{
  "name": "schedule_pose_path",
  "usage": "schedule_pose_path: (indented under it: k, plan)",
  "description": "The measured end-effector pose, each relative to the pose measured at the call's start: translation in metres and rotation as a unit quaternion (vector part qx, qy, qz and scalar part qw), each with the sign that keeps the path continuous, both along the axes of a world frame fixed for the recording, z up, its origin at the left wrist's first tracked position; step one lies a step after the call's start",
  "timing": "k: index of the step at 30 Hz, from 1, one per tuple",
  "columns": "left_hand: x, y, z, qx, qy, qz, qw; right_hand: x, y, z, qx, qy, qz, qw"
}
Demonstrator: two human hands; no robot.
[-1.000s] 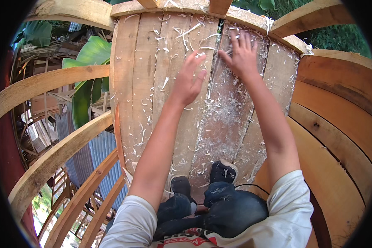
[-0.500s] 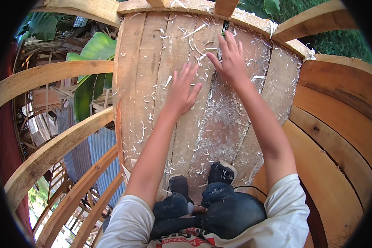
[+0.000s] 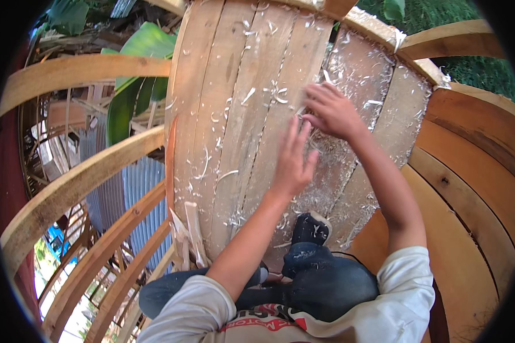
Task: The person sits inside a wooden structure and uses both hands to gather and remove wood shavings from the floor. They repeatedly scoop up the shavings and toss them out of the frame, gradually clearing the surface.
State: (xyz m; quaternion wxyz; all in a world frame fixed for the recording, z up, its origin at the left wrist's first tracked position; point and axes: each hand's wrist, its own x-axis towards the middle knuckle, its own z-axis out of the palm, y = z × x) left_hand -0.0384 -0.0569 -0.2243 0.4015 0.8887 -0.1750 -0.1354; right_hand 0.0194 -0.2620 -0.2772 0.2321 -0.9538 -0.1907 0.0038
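My left hand (image 3: 294, 163) is open just above the wooden planks (image 3: 223, 114), its fingers stretched forward and the thumb apart. Close by on the right, my right hand (image 3: 333, 112) is turned inward with its fingers loosely bent. Motion blurs those fingers, and I see nothing gripped in them. Curled pale wood shavings (image 3: 277, 91) lie scattered on the boards around both hands. Whether the fingertips touch the planks is hard to tell. A reddish plank (image 3: 360, 57) under the right hand is dusted with finer shavings.
Curved wooden ribs (image 3: 86, 163) rise along the left side. Orange-brown side planks (image 3: 458, 228) curve along the right. A dark shoe (image 3: 311, 228) rests on the boards below my hands. Loose wood strips (image 3: 194, 234) lie at the left edge. A large green leaf (image 3: 137, 57) hangs outside.
My left hand has moved right and nearer to me. My right hand has come back toward me and turned inward, so the two are now close together. The view has shifted, and my left leg has spread outward.
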Motion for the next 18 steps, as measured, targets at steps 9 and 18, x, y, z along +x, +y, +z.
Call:
schedule_pose_path:
  k: [9,18]
  plan:
    - [-0.065,0.163,-0.035,0.312,0.079,0.286,0.903,-0.029,-0.053,-0.020,-0.150,-0.024,-0.319,0.936]
    - [-0.101,0.035,0.004,-0.078,0.190,0.080,0.975,-0.168,0.060,0.025,0.091,0.064,0.011,0.994]
